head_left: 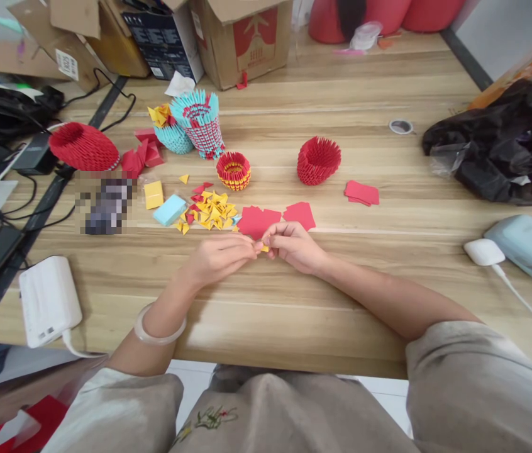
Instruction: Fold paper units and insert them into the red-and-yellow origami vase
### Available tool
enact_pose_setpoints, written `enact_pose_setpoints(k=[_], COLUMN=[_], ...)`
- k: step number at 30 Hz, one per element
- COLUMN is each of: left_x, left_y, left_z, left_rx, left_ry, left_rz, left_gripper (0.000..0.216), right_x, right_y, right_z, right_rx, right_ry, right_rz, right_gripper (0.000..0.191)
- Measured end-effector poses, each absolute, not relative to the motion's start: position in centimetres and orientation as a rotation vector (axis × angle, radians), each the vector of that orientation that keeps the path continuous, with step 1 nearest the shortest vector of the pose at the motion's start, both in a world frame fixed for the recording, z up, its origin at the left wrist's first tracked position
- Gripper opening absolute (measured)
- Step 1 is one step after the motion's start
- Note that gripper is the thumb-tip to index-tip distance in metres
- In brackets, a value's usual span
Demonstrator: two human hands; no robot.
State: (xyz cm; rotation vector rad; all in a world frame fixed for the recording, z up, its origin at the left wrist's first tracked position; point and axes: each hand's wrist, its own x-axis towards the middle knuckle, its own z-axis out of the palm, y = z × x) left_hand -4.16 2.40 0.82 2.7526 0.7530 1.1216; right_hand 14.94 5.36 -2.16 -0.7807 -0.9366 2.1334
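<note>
My left hand (pixel 221 255) and my right hand (pixel 292 244) meet over the wooden table (pixel 294 314), fingertips pinched together on a small yellow paper piece (pixel 265 248). Only a corner of it shows. Just beyond my hands lie red paper sheets (pixel 259 220) and a pile of folded yellow and red paper triangles (pixel 212 211). Farther back stand a small red-and-yellow paper bowl (pixel 233 170) and a red paper bowl (pixel 318 160).
A teal-and-red paper vase (pixel 200 123) and a wide red paper ring (pixel 83 146) sit at the back left. Yellow (pixel 153 194) and blue (pixel 170 209) paper stacks, more red sheets (pixel 362 192), a white power bank (pixel 48 301), a black bag (pixel 506 148), cardboard boxes (pixel 242 38).
</note>
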Motion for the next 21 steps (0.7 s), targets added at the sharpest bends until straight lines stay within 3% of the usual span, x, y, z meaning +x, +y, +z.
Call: enact_pose_setpoints(k=[12, 16, 19, 21], left_x=[-3.9, -3.5, -3.1, -3.0], left_y=[2.3, 2.2, 2.3, 2.3], left_z=[1.0, 0.7, 0.8, 1.0], left_rx=[2.824, 2.312, 1.685, 1.404], left_ry=[0.763, 1.161, 1.294, 1.258], left_rz=[1.098, 1.14, 0.976, 0.842], left_gripper=[0.01, 0.006, 0.031, 0.034], right_x=[15.0, 15.0, 14.9, 14.9], right_y=[5.7, 5.8, 5.9, 5.9], right_z=[-2.1, -2.2, -2.2, -2.3], right_rx=[-0.775, -0.76, -0.748, -0.738], right_ry=[-0.925, -0.931, -0.928, -0.939], right_rz=[2.134, 2.052, 2.003, 1.987], right_gripper=[0.022, 0.022, 0.02, 0.019])
